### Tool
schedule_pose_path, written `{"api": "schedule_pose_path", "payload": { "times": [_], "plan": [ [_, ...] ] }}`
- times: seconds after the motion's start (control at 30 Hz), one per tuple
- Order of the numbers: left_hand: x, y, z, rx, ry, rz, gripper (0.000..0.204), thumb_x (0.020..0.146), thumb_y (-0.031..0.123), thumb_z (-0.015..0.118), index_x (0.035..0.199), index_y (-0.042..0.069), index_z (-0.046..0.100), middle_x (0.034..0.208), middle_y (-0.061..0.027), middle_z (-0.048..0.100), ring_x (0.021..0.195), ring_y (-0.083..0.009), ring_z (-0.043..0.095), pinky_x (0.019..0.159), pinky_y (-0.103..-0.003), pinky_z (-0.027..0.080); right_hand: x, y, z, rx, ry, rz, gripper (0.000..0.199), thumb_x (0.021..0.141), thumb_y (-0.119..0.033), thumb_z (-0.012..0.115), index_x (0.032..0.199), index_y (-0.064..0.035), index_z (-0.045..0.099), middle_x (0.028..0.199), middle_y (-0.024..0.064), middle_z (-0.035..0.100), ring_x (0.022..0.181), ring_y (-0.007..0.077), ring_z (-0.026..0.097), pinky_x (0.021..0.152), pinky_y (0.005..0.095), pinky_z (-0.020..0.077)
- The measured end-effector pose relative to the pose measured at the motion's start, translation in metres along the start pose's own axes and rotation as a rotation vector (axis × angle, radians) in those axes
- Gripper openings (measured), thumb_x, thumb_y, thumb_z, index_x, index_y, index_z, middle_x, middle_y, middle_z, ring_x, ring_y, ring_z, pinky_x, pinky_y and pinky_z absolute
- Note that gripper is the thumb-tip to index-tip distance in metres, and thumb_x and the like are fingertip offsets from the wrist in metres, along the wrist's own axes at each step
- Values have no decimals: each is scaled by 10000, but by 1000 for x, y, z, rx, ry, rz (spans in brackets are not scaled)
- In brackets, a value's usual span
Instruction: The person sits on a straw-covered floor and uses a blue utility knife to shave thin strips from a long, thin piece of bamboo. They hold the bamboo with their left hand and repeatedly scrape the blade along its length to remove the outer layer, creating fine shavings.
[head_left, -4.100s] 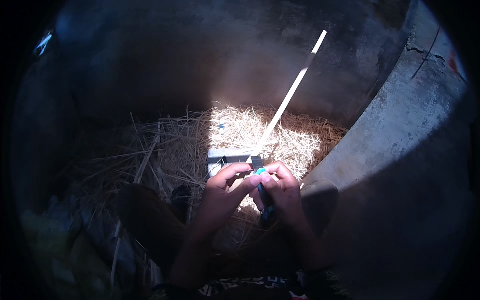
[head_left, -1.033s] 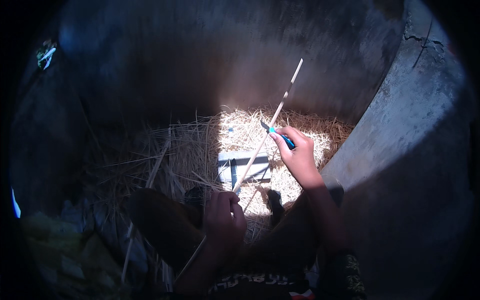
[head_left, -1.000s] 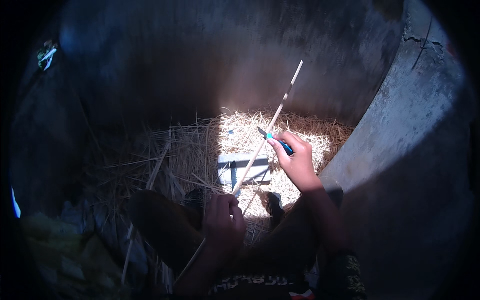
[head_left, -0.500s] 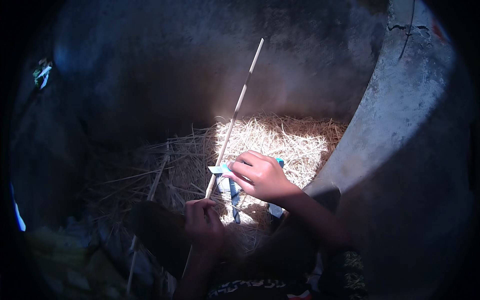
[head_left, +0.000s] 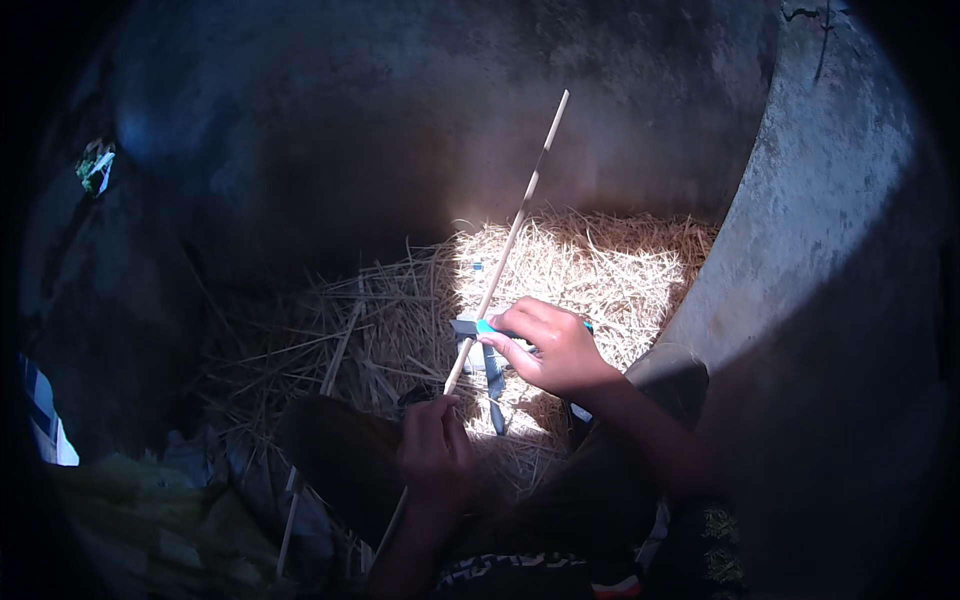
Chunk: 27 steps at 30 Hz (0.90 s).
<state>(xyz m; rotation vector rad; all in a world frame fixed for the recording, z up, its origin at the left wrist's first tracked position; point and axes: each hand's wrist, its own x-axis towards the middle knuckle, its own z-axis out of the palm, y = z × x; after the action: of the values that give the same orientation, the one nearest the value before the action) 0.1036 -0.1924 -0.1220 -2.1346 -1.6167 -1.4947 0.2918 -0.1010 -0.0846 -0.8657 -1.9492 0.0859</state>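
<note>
Stick (head_left: 509, 240) is held aslant over straw, pinched in left hand (head_left: 435, 445) grip, probably for steadiness. Knife (head_left: 486, 327) is pinched in right hand (head_left: 553, 347) grip near blade (head_left: 464, 327), likely for control; stick is crossed by blade, contact unclear. Straw (head_left: 605, 285) is sunlit.

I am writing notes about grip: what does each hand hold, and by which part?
Left hand: thin wooden stick, by its lower part. Right hand: utility knife, by its handle, near the blade.
</note>
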Motion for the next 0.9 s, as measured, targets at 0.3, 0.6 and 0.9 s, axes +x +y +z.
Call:
{"api": "schedule_pose_path", "payload": {
  "times": [0.3,0.6,0.9],
  "plan": [
    [7,2,8,-49,-2,55,220,813,-131,602,954,36,628,900,-129,620,816,-312,642,692,-385,523,3,10,0,-228,99,-126,152,840,-247,757,839,-114,684,746,27,585,666,194,640,569,330,511],
    [-9,-11,-2,36,3,72,215,795,-73,615,940,80,653,925,-112,627,795,-302,667,617,-403,534,1,0,-2,-159,69,-238,149,824,-204,761,901,-106,681,778,52,581,716,218,641,597,344,516],
    [-17,-7,-8,39,-22,53,188,788,-74,628,893,73,677,918,-119,610,769,-310,666,607,-402,537,4,39,-19,410,370,513,213,955,-224,695,1003,-35,610,707,35,636,575,59,529,532,249,412]
  ]
}}
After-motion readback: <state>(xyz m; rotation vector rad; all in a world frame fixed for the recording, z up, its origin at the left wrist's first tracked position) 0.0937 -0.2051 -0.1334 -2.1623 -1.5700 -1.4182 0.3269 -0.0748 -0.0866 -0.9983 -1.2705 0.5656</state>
